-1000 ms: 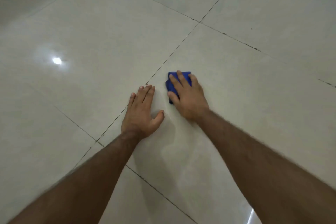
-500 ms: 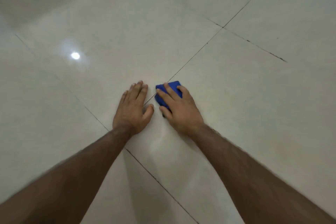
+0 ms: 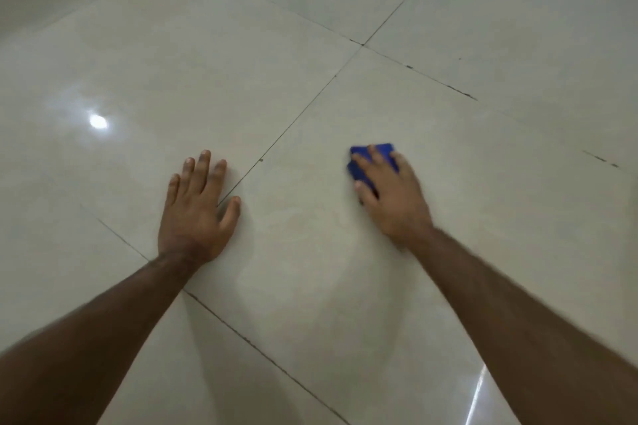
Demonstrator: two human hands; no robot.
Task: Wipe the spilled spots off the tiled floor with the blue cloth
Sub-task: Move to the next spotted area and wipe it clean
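Observation:
A folded blue cloth [image 3: 361, 162] lies flat on the glossy cream tiled floor [image 3: 310, 252], right of centre. My right hand [image 3: 392, 195] presses down on it, fingers spread over the top, so only the cloth's far and left edges show. My left hand [image 3: 195, 207] rests palm-down on the floor to the left, fingers apart, holding nothing, its thumb next to a grout line [image 3: 293, 121]. Any spots on the tile are too faint to make out; a tiny dark speck [image 3: 261, 159] sits by the grout line between the hands.
Dark grout lines cross the floor, meeting at a joint [image 3: 362, 44] farther ahead. A bright lamp reflection [image 3: 98, 121] shines on the left tile. Small dark marks [image 3: 599, 159] dot the grout at right.
My right hand has slid the blue cloth to the right, away from the left hand and the grout line. The left hand stays planted. The view has shifted a little.

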